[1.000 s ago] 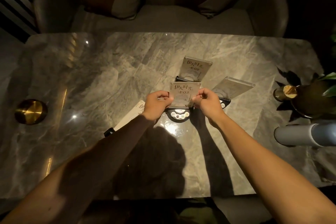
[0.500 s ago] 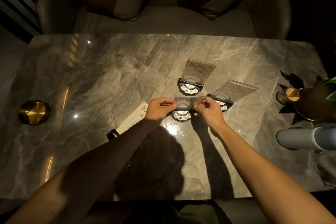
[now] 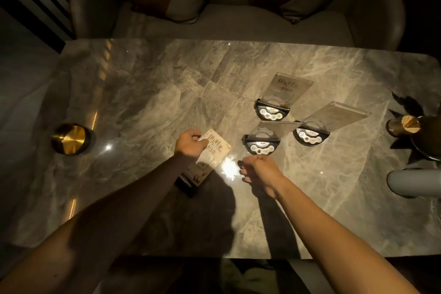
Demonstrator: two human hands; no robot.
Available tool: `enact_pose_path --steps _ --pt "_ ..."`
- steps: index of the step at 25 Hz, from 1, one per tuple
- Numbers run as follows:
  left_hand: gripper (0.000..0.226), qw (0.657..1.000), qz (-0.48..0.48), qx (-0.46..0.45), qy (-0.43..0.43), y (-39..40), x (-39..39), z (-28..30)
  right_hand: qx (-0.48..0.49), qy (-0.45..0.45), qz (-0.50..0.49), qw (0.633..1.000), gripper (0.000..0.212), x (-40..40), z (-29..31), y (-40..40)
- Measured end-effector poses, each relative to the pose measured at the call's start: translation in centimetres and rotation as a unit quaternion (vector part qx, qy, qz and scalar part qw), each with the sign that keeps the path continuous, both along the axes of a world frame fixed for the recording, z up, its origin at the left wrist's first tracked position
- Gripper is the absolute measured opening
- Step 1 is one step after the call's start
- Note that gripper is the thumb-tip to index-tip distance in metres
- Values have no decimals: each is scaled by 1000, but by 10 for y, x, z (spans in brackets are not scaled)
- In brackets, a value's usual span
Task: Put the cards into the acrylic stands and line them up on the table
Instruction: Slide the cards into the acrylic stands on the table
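Three acrylic stands on black bases with buttons stand right of centre on the marble table (image 3: 148,107). The far stand (image 3: 284,89) shows a card with writing. The right stand (image 3: 334,116) and the near stand (image 3: 272,130) lean away from me, and I cannot read a card in either. My left hand (image 3: 191,143) pinches a white card (image 3: 214,148) by its upper left edge, above a small pile of cards (image 3: 198,172). My right hand (image 3: 260,167) hovers just in front of the near stand with loosely curled fingers, holding nothing.
A brass round object (image 3: 70,138) sits at the left of the table. At the right edge stand a dark bottle or vase with a plant (image 3: 420,131) and a grey cylinder (image 3: 412,181). A cushioned chair (image 3: 224,19) faces the far edge.
Both hands have let go of the near stand, which now holds the card they pushed in. My left hand moved left and took a card from the pile. My right hand drew back.
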State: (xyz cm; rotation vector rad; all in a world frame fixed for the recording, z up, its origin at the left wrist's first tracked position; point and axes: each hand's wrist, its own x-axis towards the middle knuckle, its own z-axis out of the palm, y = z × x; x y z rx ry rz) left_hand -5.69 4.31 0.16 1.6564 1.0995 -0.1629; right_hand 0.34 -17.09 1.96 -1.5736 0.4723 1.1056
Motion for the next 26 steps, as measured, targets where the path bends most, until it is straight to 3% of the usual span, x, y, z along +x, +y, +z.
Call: enact_pose_path --steps 3,6,12,15,19,26 --pt "44 998 -26 30 39 17 -17 -7 -18 29 22 999 22 -18 -14 32" --pt "43 998 -15 -4 58 21 -24 -14 -5 60 12 998 37 -29 -25 48" --pt "40 996 -55 14 62 31 -30 -26 16 69 -34 997 28 -36 -25 72" --pt "25 999 -24 -25 40 38 -30 -18 22 23 -41 999 26 -26 -17 82" --pt "17 995 -43 -34 -78 48 -15 13 -1 -80 -22 997 7 5 7 94" --pt "8 986 -23 6 -167 57 18 41 -12 -218 -2 976 25 44 53 115"
